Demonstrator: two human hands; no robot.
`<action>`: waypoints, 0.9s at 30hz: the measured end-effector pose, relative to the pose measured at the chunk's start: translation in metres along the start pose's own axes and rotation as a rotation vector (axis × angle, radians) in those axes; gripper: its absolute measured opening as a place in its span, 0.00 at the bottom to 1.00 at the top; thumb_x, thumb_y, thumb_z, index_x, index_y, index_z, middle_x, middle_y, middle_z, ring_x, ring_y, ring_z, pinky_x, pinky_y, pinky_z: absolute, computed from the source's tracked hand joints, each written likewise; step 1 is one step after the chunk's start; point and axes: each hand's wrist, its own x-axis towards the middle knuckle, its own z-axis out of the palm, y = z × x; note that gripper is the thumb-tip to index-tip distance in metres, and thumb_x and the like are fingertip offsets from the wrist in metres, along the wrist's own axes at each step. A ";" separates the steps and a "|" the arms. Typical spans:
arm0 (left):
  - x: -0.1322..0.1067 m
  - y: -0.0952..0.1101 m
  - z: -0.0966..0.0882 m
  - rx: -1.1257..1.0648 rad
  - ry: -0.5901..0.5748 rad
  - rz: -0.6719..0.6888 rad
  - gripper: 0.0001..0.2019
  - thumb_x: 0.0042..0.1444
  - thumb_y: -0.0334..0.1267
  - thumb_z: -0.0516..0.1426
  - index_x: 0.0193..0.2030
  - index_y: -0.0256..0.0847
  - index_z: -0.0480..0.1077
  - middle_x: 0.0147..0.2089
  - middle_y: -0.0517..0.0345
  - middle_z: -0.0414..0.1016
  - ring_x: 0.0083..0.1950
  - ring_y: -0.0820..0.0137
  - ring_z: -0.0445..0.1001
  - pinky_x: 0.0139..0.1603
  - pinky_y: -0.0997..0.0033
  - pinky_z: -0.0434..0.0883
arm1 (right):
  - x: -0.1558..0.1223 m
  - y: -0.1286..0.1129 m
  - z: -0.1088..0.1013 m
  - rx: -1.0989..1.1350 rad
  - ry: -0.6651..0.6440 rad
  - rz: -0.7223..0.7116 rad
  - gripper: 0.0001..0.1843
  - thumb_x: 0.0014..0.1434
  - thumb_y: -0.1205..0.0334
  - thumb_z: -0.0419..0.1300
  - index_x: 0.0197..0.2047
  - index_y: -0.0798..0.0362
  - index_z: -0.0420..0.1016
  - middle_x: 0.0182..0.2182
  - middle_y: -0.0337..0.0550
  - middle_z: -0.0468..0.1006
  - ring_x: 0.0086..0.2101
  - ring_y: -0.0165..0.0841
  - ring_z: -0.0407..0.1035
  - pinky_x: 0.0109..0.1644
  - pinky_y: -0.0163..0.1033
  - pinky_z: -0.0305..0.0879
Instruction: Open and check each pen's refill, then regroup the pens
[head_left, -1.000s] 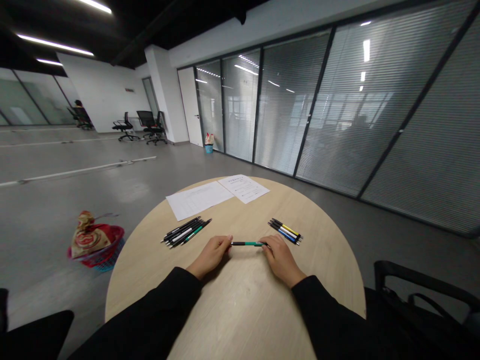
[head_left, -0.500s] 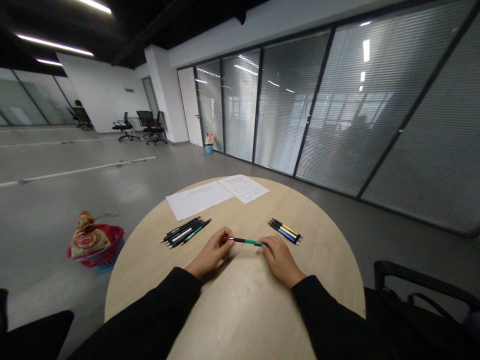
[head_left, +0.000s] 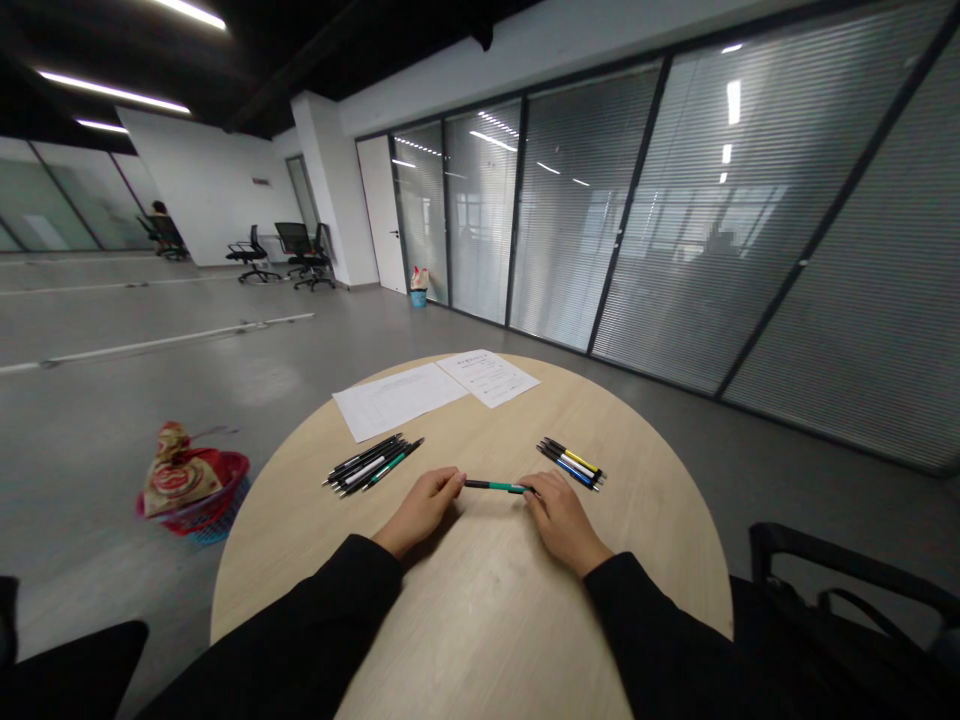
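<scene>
A green and black pen (head_left: 491, 486) lies level between my two hands, just over the round wooden table (head_left: 480, 620). My left hand (head_left: 426, 507) pinches its black end between thumb and fingers. Closed around its green end is my right hand (head_left: 559, 512); those fingertips partly hide that end. Left of my left hand is a pile of several pens (head_left: 371, 465), mostly black, with a green one on its near right side. Beyond my right hand, a smaller group of pens (head_left: 571, 463) with yellow, white and blue barrels lies side by side.
Two printed paper sheets (head_left: 401, 400) lie at the table's far side. On the floor to the left stands a red and blue basket (head_left: 225, 495) with a bag in it. A black chair (head_left: 847, 560) is close on the right.
My left fingers have shifted slightly on the pen's black end and closed into a flatter pinch. My right hand and the pen piles stay nearly the same.
</scene>
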 end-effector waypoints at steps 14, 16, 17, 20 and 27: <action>0.000 -0.005 0.001 -0.148 -0.013 -0.014 0.19 0.59 0.56 0.55 0.32 0.41 0.63 0.20 0.70 0.56 0.21 0.76 0.55 0.22 0.77 0.53 | -0.001 -0.002 0.001 -0.018 -0.061 0.050 0.10 0.65 0.70 0.54 0.44 0.54 0.76 0.41 0.48 0.79 0.44 0.39 0.69 0.52 0.45 0.64; 0.001 -0.006 0.003 -0.179 0.042 -0.032 0.19 0.58 0.56 0.56 0.32 0.40 0.63 0.20 0.70 0.55 0.21 0.77 0.54 0.22 0.77 0.52 | -0.002 -0.006 0.001 -0.039 -0.093 0.047 0.11 0.65 0.70 0.54 0.48 0.54 0.75 0.44 0.48 0.79 0.45 0.39 0.69 0.53 0.44 0.64; 0.002 -0.006 0.004 -0.196 0.072 -0.043 0.19 0.58 0.56 0.56 0.32 0.40 0.63 0.20 0.71 0.55 0.20 0.77 0.54 0.22 0.77 0.51 | -0.003 -0.010 0.002 -0.060 -0.109 0.031 0.14 0.65 0.70 0.54 0.51 0.54 0.74 0.46 0.49 0.78 0.46 0.39 0.69 0.54 0.44 0.63; 0.003 -0.005 0.004 -0.253 0.171 -0.072 0.20 0.56 0.56 0.58 0.31 0.40 0.64 0.19 0.71 0.55 0.20 0.78 0.53 0.22 0.77 0.50 | -0.005 -0.024 0.007 -0.160 -0.168 -0.069 0.23 0.64 0.74 0.52 0.61 0.54 0.66 0.49 0.50 0.76 0.47 0.38 0.68 0.55 0.45 0.62; 0.001 0.005 0.007 -0.475 0.150 -0.145 0.21 0.53 0.55 0.62 0.31 0.37 0.67 0.22 0.69 0.58 0.21 0.79 0.54 0.23 0.78 0.52 | -0.012 -0.058 0.023 -0.316 -0.318 -0.261 0.07 0.65 0.68 0.57 0.44 0.51 0.74 0.38 0.44 0.73 0.41 0.36 0.65 0.45 0.40 0.60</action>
